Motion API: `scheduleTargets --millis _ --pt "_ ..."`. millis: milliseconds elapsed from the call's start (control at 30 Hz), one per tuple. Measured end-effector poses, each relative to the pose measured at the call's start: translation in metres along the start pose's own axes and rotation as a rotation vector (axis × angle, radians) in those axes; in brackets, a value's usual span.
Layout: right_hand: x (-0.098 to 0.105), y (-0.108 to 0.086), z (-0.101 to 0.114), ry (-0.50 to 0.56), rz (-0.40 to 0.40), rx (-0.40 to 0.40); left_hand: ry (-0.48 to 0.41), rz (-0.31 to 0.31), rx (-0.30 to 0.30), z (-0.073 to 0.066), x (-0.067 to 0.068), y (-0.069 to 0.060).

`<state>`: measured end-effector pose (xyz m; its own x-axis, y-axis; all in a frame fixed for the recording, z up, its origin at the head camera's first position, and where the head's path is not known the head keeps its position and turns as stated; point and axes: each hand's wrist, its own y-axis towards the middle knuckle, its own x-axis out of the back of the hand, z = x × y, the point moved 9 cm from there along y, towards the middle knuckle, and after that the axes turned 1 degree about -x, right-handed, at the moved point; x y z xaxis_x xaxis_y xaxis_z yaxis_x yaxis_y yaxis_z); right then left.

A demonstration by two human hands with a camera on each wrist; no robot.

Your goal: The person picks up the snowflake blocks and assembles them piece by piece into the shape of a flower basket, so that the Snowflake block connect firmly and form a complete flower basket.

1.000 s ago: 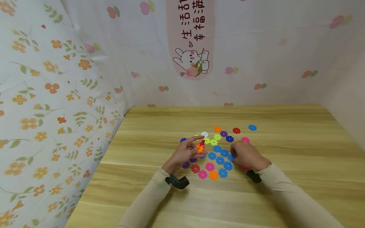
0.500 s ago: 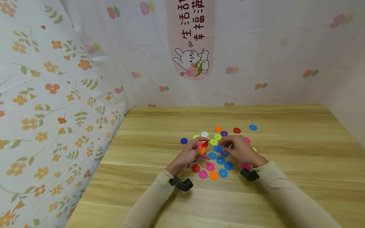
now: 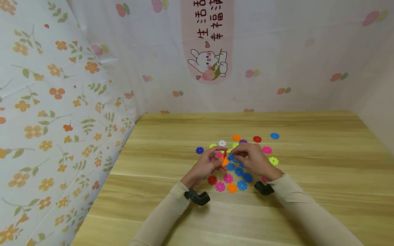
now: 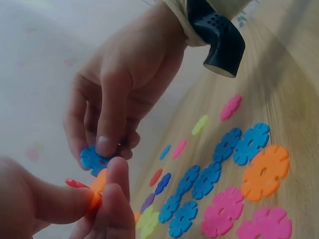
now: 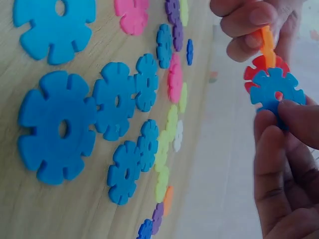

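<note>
Fingers and thumb of my left hand (image 3: 204, 167) pinch an orange notched snowflake disc (image 5: 268, 46). A red snowflake disc (image 5: 258, 61) is joined to it crosswise. Opposite, a blue snowflake disc (image 5: 265, 92) is pinched between the thumb and fingers of my right hand (image 3: 258, 161). In the right wrist view the blue disc overlaps the red one at the orange disc's lower end; I cannot tell whether they are joined. Both hands meet just above the middle of the scattered discs.
Loose snowflake discs lie flat on the wooden table (image 3: 197, 222): several blue ones (image 3: 239, 172), pink ones (image 3: 228, 178), an orange one (image 3: 232, 188), a red one (image 3: 212, 180), a white one (image 3: 222, 143). Patterned cloth (image 3: 154, 68) hangs behind the table and at the left.
My right hand has come left from the right side of the discs to my left hand, bringing a blue disc. My left hand has shifted slightly right with the orange and red discs.
</note>
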<state>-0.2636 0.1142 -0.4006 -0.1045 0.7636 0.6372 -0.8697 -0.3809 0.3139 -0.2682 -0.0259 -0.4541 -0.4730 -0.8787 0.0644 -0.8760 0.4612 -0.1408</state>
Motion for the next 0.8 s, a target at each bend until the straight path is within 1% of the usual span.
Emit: scheduleTargets --millis 133,267,400,500,600,700,800 --pt "0.001 -0.001 0.004 -0.049 -0.013 0.045 0.008 -0.005 -0.004 0.000 0.000 0.000" --pt "-0.001 -0.002 0.012 -0.109 -0.002 0.110 0.002 0.011 -0.007 -0.001 -0.002 0.002" --pt "0.000 -0.003 0.016 -0.100 -0.019 0.131 -0.019 0.036 -0.006 -0.003 -0.006 0.003" --pt "0.002 -0.003 0.015 -0.081 -0.055 0.126 -0.032 0.028 0.002 -0.004 -0.007 0.002" --pt "0.001 -0.004 0.018 -0.094 -0.067 0.147 -0.051 0.009 0.019 -0.004 -0.007 0.002" --pt "-0.001 -0.003 0.016 -0.081 -0.030 0.117 -0.065 0.008 0.038 -0.003 -0.007 0.002" --pt "0.003 -0.004 0.009 -0.057 0.029 0.029 -0.071 0.041 0.043 -0.001 -0.008 0.001"
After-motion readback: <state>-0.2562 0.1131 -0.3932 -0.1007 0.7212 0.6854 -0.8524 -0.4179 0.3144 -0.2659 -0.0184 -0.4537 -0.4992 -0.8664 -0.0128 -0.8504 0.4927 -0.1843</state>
